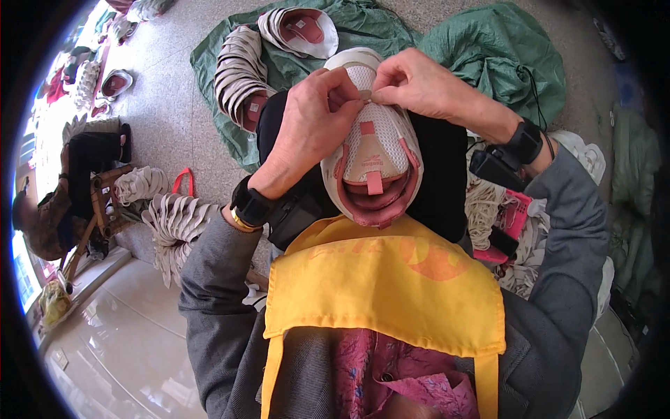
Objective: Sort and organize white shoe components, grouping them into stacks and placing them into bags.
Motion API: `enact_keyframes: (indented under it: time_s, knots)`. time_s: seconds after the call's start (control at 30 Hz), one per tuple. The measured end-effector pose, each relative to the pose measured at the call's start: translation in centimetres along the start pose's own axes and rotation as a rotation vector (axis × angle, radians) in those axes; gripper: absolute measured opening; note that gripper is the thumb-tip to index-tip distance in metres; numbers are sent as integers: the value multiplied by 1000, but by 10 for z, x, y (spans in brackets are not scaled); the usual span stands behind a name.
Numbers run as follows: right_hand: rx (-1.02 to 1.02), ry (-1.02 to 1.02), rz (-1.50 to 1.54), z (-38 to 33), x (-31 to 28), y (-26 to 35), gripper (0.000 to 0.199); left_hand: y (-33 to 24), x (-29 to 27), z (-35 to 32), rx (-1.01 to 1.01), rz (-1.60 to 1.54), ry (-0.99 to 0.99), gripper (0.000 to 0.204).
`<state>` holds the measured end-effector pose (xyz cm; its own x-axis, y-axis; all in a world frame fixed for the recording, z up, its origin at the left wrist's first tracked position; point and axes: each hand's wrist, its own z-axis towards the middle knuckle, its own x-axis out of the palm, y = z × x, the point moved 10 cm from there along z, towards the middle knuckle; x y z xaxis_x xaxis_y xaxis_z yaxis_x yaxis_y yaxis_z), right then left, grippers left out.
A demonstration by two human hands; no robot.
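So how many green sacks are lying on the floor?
2. One green sack is spread flat ahead on the left, under stacks of shoe uppers. The other green sack, bunched and full, sits ahead on the right. More may be hidden past the dark right edge.

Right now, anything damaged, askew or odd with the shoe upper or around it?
Nothing stands out. Left hand and right hand pinch the toe end of the white-and-pink shoe upper; no tear is visible. More uppers sit stacked on the green sheet.
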<state>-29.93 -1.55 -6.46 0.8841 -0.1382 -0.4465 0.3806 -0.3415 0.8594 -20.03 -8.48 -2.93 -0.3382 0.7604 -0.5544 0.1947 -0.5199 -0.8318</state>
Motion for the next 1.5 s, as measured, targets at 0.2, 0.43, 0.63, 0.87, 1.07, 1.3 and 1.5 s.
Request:
enact_keyframes:
  time_s: [0.2,0.43,0.63,0.87,1.07,1.3,1.5]
  knots:
    - [-326,-150,-271,-13,-5,43,14,-1,-2,-2,32,-12,-27,11]
    - [-109,-58,-57,-7,-1,15,17,2,-5,-6,6,-30,3,10]
    - [-48,-40,57,-1,4,-6,18,-5,-5,-4,25,11,-38,11]
    - [-63,-31,25,-6,2,7,13,-10,-4,-2,82,91,39,9]
    - [-734,-109,-421,-21,-1,72,13,-17,-4,-8,164,130,-66,7]
    - [-31,-52,65,-7,6,1,12,-16,-5,-11,144,115,-84,7]
    - [-475,-132,-361,-21,0,63,11,-16,-6,-12,150,111,-108,7]
